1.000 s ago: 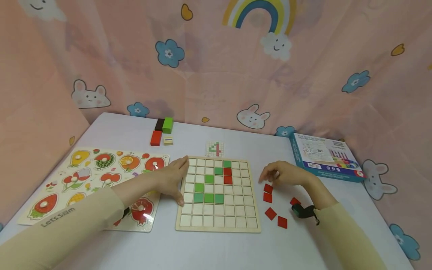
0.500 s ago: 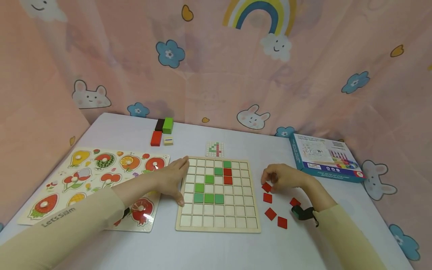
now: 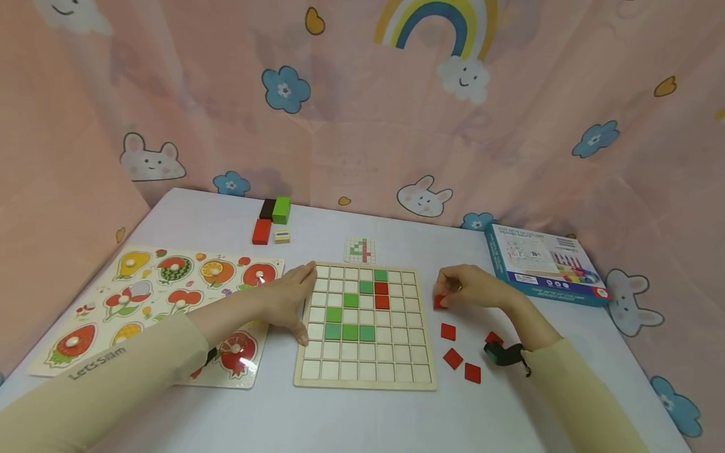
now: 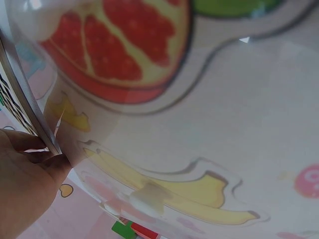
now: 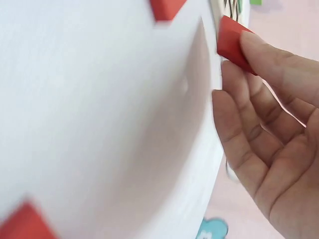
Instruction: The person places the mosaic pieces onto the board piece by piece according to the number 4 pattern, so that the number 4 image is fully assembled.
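A wooden grid board (image 3: 404, 356) lies flat in front of me, with several green tiles (image 3: 350, 332) and two red tiles (image 3: 382, 295) set in its cells. My left hand (image 3: 283, 303) rests along the board's left edge, fingers and thumb spread. Right of the board, my right hand (image 3: 474, 288) pinches a red square tile (image 5: 232, 44) between thumb and fingers; the right wrist view shows it held over the white table. Several loose red tiles (image 3: 452, 358) lie below that hand, one partly hidden by the wrist strap. A small pattern card (image 3: 360, 250) lies behind the board.
On the left, a fruit puzzle board (image 3: 161, 292) lies partly under my left forearm. Red, black and green blocks (image 3: 281, 211) and a small striped block (image 3: 282, 236) stand at the back. A blue-edged box (image 3: 552, 261) lies at the back right, before a pink curtain.
My right hand has closed thumb and fingers on the topmost loose red tile and moved it slightly up and left toward the board. The left hand has stayed on the board's edge.
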Demonstrator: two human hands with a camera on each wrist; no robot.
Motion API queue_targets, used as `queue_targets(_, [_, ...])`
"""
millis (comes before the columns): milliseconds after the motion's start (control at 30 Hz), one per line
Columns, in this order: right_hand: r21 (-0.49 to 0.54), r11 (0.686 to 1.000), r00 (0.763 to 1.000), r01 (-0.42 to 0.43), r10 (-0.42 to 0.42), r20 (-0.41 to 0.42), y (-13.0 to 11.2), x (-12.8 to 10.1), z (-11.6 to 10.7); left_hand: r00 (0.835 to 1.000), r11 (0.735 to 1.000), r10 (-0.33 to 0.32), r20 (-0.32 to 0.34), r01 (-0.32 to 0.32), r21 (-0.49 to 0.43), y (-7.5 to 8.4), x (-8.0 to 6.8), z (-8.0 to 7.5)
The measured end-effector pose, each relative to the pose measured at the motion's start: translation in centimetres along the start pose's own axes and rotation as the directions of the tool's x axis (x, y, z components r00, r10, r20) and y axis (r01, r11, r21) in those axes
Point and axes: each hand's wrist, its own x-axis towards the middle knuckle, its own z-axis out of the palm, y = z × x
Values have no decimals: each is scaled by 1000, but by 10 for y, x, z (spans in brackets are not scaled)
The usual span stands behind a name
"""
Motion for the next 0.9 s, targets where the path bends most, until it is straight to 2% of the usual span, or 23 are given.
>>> queue_targets(300, [123,988,995,98,-95,-26,-39,13,14,1000,1000,7,-1,-7,-1,0,-1,0])
queue_targets(633, [105,979,984,174,-177,16,-70,25,38,1000,1000,18,-8,-18,6,-1,0,1])
queue_targets(900, [87,979,982,182,-185,33,-78,31,52,1000,1000,20,-9,-20,-2,-1,0,1])
